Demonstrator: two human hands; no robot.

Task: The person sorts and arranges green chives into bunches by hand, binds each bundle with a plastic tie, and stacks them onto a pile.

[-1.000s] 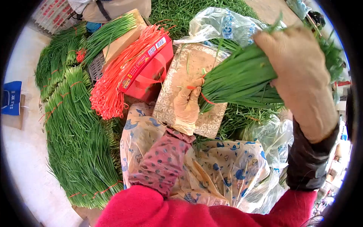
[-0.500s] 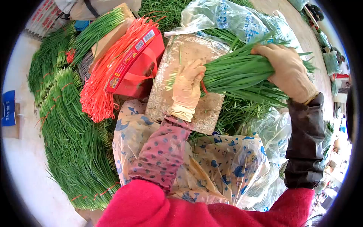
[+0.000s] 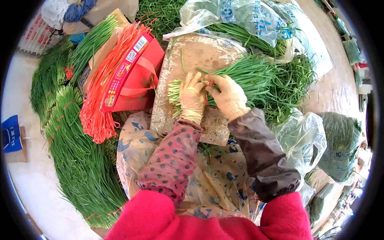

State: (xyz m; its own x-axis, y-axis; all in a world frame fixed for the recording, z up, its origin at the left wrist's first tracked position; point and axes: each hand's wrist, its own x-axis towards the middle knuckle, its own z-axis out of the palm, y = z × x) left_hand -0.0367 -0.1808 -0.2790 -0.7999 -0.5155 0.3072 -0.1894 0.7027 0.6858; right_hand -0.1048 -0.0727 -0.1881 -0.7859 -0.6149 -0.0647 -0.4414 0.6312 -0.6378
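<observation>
A bundle of green stalks (image 3: 250, 76) lies across the patterned board (image 3: 216, 127), its pale cut ends to the left. My left hand (image 3: 192, 98), in a pale glove, is wrapped over the bundle near those ends. My right hand (image 3: 229, 95), gloved too, is pinched beside it on a red tie (image 3: 207, 89) that runs around the stalks. The two hands' fingertips meet above the bundle.
A red box (image 3: 138, 80) with many red ties (image 3: 98, 96) stands left of the board. Tied green bundles (image 3: 80, 148) are piled at far left. Clear plastic bags (image 3: 256, 16) lie behind, and a filled bag (image 3: 338, 144) is at right. Patterned plastic (image 3: 216, 176) covers the lap.
My right hand has left the leafy end of the bundle and moved left to the tie beside my left hand. The bundle now rests lower on the board, its leaves spread right.
</observation>
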